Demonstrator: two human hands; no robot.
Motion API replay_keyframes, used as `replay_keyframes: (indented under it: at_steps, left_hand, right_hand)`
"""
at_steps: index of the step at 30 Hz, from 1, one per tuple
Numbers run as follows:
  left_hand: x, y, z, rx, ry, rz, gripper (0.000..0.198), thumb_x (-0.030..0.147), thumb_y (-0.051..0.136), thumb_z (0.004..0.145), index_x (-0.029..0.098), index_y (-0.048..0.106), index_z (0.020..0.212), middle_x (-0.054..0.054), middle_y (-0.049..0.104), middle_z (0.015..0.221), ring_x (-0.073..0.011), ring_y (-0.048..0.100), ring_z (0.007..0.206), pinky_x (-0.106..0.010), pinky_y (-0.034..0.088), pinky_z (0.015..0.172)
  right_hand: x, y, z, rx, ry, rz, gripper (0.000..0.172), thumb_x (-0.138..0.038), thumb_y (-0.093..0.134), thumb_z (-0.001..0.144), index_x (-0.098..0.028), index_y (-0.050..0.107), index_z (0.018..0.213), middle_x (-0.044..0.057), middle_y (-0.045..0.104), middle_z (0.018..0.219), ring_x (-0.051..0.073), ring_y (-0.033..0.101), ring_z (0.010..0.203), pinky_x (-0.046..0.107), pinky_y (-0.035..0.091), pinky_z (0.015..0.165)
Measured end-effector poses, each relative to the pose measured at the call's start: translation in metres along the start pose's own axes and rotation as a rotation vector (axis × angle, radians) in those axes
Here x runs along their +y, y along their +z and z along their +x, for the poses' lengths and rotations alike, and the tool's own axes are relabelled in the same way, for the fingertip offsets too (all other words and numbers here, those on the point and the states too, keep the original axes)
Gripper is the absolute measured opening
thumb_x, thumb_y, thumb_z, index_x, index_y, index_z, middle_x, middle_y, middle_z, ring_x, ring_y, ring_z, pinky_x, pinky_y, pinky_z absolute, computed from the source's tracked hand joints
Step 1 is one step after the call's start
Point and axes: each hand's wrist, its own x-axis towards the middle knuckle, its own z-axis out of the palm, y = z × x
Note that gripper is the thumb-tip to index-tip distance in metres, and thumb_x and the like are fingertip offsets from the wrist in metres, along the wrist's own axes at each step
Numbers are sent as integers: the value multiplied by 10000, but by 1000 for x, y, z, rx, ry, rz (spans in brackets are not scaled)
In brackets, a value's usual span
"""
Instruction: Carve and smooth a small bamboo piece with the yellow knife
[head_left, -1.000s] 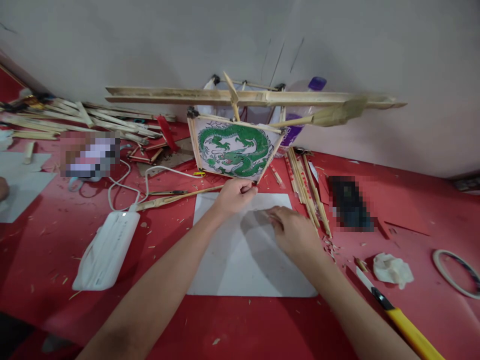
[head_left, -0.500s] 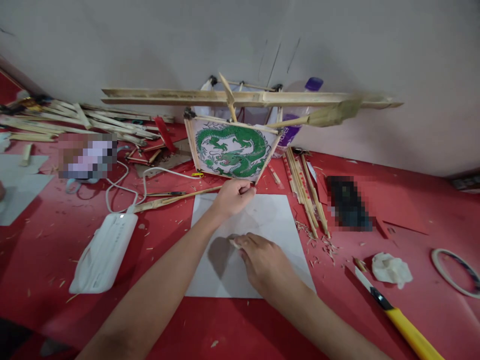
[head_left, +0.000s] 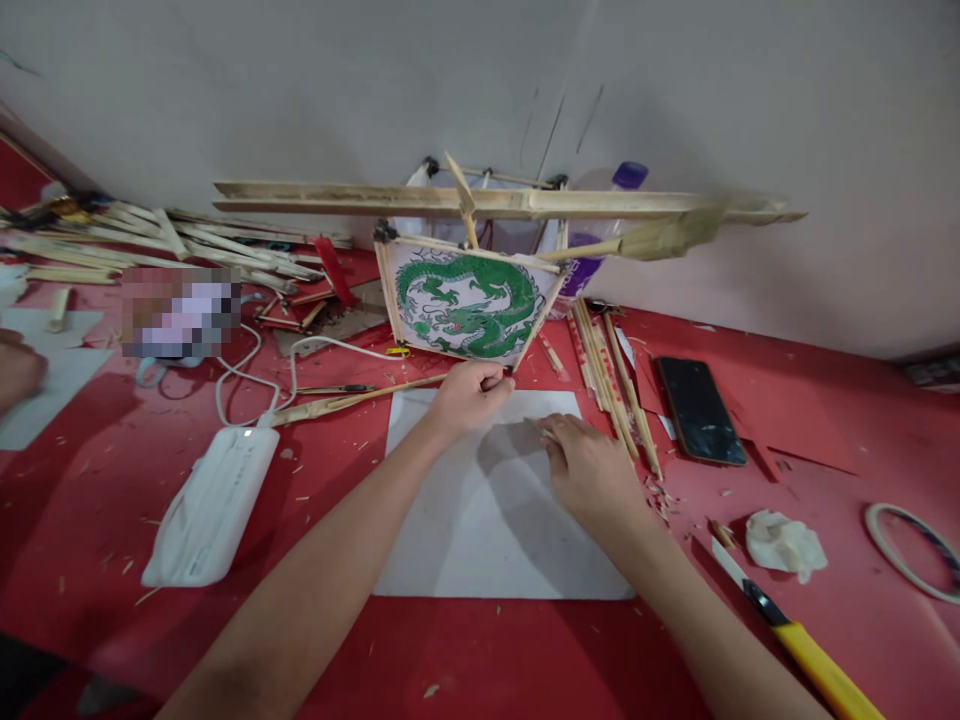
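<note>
A white sheet of paper [head_left: 450, 540] lies flat in front of me on the red table. My left hand [head_left: 471, 400] is closed in a loose fist at the sheet's far edge, just below the dragon picture; what it holds, if anything, is hidden. Over the right part of the sheet, my right hand [head_left: 596, 470] is closed in a pinch, with a small pale thing at its fingertips, too small to name. Behind my left hand stands a bamboo-framed box [head_left: 469, 300] with a green dragon on its front panel. Long bamboo strips and a brush-like stick rest across its top.
Left are a white power bank [head_left: 214, 505] with a cable and piled bamboo strips [head_left: 217, 250]. Right are thin sticks [head_left: 611, 380], a phone [head_left: 701, 410], crumpled tissue [head_left: 786, 545], a tape roll [head_left: 911, 550] and a yellow-handled knife [head_left: 814, 660] with its blade out. Another person's hand [head_left: 19, 370] is at far left.
My right hand has moved right and away from me across the sheet, still pinched. My left hand stays at the far edge. Another person's hand has come further into view at the left.
</note>
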Motion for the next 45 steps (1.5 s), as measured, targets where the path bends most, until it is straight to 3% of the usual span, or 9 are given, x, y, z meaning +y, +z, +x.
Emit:
replay_keyframes:
  at_steps: [6,9,12,17,20,24,34,38,45]
  left_hand:
    - [-1,0,-1,-6,4,-5,407,283,549,870,204,235,623,51,217,616,-98,239,594,-314,175,596]
    - [0,0,-1,-17,5,-24,411,291,546,875,206,230,627,52,205,622,-98,232,595,-313,175,596]
    - [-1,0,-1,-13,6,-8,418,303,556,874,205,237,622,53,211,620,-97,240,595,-310,183,596]
    - [-1,0,0,-12,-3,6,418,295,559,862,205,228,624,51,208,627,-97,243,602,-307,186,601]
    - [0,0,0,-19,-11,4,412,301,547,868,205,222,633,49,201,637,-98,239,605,-307,182,604]
    - [0,1,0,-11,-7,33,410,302,551,865,203,237,621,50,215,626,-99,249,602,-307,185,607]
    - [3,0,-1,-14,-22,8,416,303,552,865,205,225,627,49,211,624,-102,243,604,-315,176,607]
    - [3,0,-1,-12,-6,5,412,302,549,870,205,232,626,50,219,623,-102,248,607,-310,188,609]
    - [0,1,0,-9,-5,25,413,298,556,864,203,235,622,52,218,622,-99,251,605,-305,191,608]
  right_hand:
    - [-46,16,-31,-170,-270,66,429,-40,434,935,-173,651,1280,99,725,1101,233,685,970,332,490,784]
    - [-54,18,-37,-216,-316,97,446,-63,425,961,-204,639,1326,79,727,1095,225,681,978,328,490,788]
    - [-41,12,-28,-164,-265,103,378,-101,427,989,-234,685,1232,60,733,1069,215,682,975,309,472,778]
    - [0,-3,0,-26,-8,-4,280,-143,484,975,-192,704,1141,92,744,1035,229,699,929,299,446,754]
    - [13,-5,6,7,19,1,276,-147,481,975,-167,698,1146,109,745,1048,252,699,978,315,449,792]
    - [-1,-1,0,-41,-3,52,285,-120,480,960,-141,682,1161,115,742,1059,250,704,944,328,458,787]
    - [-57,12,-39,-268,-305,193,459,-45,422,938,-166,643,1322,91,718,1032,222,675,940,338,488,796]
    - [-52,6,-34,-270,-241,224,372,-86,452,961,-201,685,1227,62,713,968,209,675,908,316,464,774]
    - [-14,-3,-7,-78,-38,57,279,-158,505,966,-186,687,1176,87,722,1023,223,684,858,309,419,710]
